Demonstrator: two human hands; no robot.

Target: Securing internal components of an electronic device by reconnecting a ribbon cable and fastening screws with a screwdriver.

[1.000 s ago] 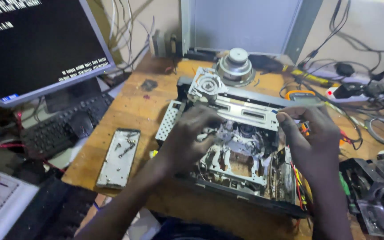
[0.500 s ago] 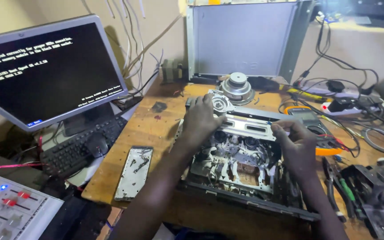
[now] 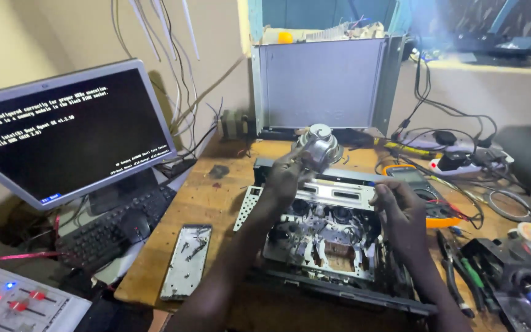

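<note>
While left hand [image 3: 287, 178] grips, tape deck [image 3: 333, 246] lies flat, long axis crosswise

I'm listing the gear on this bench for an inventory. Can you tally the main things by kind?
Opened tape decks: 1, with the left hand and right hand on it
Shiny metal drums: 1
Monitors: 1
Keyboards: 1
Computer mice: 1
Loose metal trays with screws: 1
Grey metal covers: 1
Total: 7
</note>
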